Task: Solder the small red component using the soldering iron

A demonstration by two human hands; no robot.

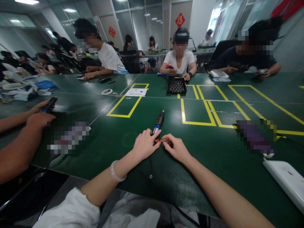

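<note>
An electric screwdriver [159, 120] with a dark body, a blue ring and a thin metal bit lies on the green table [114, 136], its bit pointing away from me. My left hand [145, 144] rests over its rear part, thumb and fingers around the silver and red end. Close by on the right, my right hand [174, 147] has its thumb and index finger bent together at a small orange-red piece by the tool's rear. What the right fingertips grip is too small to make out. A black cable runs from below my left hand toward the table's front edge.
Yellow tape outlines [199, 123] mark the table. A black tray [177, 85] stands before a seated person opposite. Blurred devices lie left and right, a white case [285, 177] at the right edge. Another person's hands [39, 117] hold a tool at left.
</note>
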